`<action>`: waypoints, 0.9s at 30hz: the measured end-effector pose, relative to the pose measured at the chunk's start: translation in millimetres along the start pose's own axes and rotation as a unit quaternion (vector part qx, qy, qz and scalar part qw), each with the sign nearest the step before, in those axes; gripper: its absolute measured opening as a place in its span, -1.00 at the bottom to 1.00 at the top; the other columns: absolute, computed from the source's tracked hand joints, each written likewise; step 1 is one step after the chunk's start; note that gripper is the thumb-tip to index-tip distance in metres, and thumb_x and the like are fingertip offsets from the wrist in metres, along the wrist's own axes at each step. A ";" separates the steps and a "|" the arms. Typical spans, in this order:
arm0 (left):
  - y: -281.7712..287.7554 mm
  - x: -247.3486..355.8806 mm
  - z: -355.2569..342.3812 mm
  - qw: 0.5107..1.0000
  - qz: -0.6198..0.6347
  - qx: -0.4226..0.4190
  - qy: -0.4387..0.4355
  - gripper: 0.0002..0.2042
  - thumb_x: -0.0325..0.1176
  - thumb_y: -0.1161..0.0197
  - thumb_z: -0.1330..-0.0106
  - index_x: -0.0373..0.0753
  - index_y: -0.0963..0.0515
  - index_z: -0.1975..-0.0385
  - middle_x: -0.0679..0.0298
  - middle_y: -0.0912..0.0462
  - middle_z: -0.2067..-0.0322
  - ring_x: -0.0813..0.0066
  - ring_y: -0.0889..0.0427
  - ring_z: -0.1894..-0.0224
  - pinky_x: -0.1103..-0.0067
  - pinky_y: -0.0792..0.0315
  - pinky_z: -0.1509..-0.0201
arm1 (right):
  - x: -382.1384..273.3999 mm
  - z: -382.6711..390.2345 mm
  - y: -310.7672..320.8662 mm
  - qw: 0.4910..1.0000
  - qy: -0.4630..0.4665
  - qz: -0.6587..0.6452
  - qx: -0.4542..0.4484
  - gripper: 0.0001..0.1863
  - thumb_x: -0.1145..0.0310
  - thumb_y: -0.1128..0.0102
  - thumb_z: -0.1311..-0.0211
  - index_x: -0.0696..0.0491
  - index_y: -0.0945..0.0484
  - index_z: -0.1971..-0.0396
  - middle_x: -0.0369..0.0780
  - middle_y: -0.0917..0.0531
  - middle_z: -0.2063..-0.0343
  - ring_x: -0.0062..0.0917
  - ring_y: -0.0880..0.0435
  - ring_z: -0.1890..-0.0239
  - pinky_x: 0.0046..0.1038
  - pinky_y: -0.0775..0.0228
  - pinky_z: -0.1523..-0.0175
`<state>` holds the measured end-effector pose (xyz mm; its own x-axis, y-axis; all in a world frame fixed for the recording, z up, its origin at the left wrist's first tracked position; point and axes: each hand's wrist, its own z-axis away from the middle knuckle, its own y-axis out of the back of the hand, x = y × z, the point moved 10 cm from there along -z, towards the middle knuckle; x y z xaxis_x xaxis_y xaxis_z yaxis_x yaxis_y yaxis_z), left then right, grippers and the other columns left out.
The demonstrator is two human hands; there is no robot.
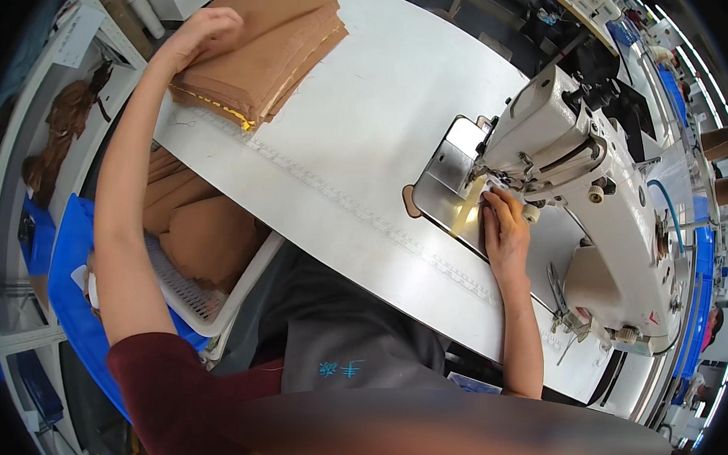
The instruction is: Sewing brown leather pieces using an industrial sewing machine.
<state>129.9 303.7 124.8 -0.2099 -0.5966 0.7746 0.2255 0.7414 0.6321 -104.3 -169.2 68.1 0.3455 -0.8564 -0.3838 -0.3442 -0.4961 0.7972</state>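
Observation:
At the far left of the table, my left hand [205, 36] rests at the edge of a stack of brown fabric pieces [267, 42]. Its fingers are curled in, and whatever lies under them is hidden. Yellow marks run along the stack's near edge. My right hand [507, 232] is beside the needle area of a white sewing machine [573, 148], fingers bent and close together near the metal plate [436, 200]. A narrow yellow strip [467, 209] lies just left of those fingertips. Anything pinched there is too small to make out.
A printed ruler [365, 212] runs along the white table [390, 79]. Metal scissors [556, 285] lie by the machine's base. Below the table at left, a white basket [200, 322] holds more brown fabric, next to a blue bin [70, 268]. Shelving stands farther left.

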 end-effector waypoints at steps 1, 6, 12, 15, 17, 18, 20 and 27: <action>23.1 -17.8 2.1 0.986 0.138 0.094 0.019 -0.77 -0.22 -0.17 -0.26 -0.22 -0.62 0.25 0.34 -0.64 0.30 0.59 -0.60 0.33 0.61 -0.52 0.25 | -0.6 0.5 -0.3 1.000 0.001 0.004 0.000 -0.80 0.49 -0.19 -0.21 0.12 -0.61 0.15 -0.09 -0.63 0.27 -0.13 -0.58 0.20 -0.22 -0.40 0.05; 16.3 -4.3 9.1 0.936 0.341 0.076 -0.030 -0.74 -0.13 -0.18 -0.33 -0.14 -0.62 0.15 0.29 -0.67 0.08 0.48 -0.66 0.06 0.51 -0.58 0.02 | 4.4 1.2 -2.9 1.000 -0.012 0.014 -0.012 -0.79 0.47 -0.19 -0.21 0.08 -0.62 0.14 -0.10 -0.63 0.29 -0.14 -0.56 0.19 -0.22 -0.40 0.05; -249.4 119.9 108.9 0.949 -0.050 -0.217 -0.225 -0.89 -0.36 -0.26 -0.19 -0.25 -0.55 0.38 0.09 -0.57 -0.03 0.18 -0.52 -0.07 0.40 -0.42 -0.04 | -1.1 0.2 2.6 1.000 0.003 -0.013 -0.012 -0.79 0.48 -0.18 -0.23 0.06 -0.58 0.13 -0.05 -0.62 0.13 -0.14 -0.57 0.15 -0.22 -0.42 0.05; -303.6 143.3 166.2 0.938 -0.157 -0.162 -0.264 -0.80 -0.32 -0.29 -0.20 -0.19 -0.53 0.22 0.12 -0.33 -0.32 0.02 -0.19 -0.40 0.21 -0.19 -0.34 | -9.1 19.5 6.4 0.989 -0.056 -0.133 -0.011 -0.82 0.51 -0.20 -0.23 0.11 -0.57 0.16 -0.07 -0.62 0.13 -0.17 -0.58 0.12 -0.29 -0.44 0.03; -313.0 134.3 175.2 0.964 0.099 -0.220 -0.109 -0.71 -0.30 -0.30 -0.21 -0.15 -0.49 0.09 0.15 -0.29 -0.36 0.01 0.02 -0.50 0.03 0.10 -0.46 | -39.7 41.2 9.4 0.988 0.009 -0.152 -0.013 -0.78 0.54 -0.25 -0.17 0.12 -0.56 0.16 -0.08 -0.61 0.11 -0.18 -0.58 0.08 -0.28 -0.44 0.00; -316.4 136.2 178.9 0.963 0.102 -0.225 -0.108 -0.71 -0.30 -0.30 -0.21 -0.15 -0.49 0.09 0.15 -0.29 -0.36 0.01 0.02 -0.50 0.03 0.10 -0.46 | -57.2 50.0 9.9 0.989 0.047 -0.136 -0.036 -0.73 0.55 -0.28 -0.11 0.13 -0.55 0.15 -0.09 -0.60 0.08 -0.20 -0.59 0.08 -0.30 -0.44 0.02; -312.7 143.7 182.7 0.968 -0.054 -0.173 -0.171 -0.50 -0.25 -0.30 -0.25 -0.17 -0.38 -0.19 0.17 -0.29 -0.35 -0.05 0.05 -0.49 -0.06 0.11 -0.44 | -91.1 66.8 5.8 0.975 0.185 -0.104 -0.063 -0.67 0.51 -0.31 -0.07 0.16 -0.55 0.11 -0.12 -0.59 0.02 -0.24 -0.57 0.03 -0.33 -0.42 -0.01; -238.8 125.7 182.9 0.985 -0.026 0.076 -0.153 -0.30 -0.35 -0.41 -0.12 -0.13 -0.30 -0.31 -0.03 -0.10 -0.41 -0.12 0.10 -0.49 0.00 0.03 -0.43 | -95.7 54.1 -15.6 0.980 0.177 0.019 -0.084 -0.56 0.35 -0.37 -0.04 0.18 -0.58 0.05 -0.13 -0.57 -0.06 -0.30 -0.53 -0.04 -0.34 -0.36 -0.06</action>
<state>-124.3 107.9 67.4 -0.5003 -0.5320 0.6831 0.0655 0.7635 0.6425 -179.3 -87.2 67.2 0.6268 -0.7557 -0.1896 -0.2241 -0.4079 0.8851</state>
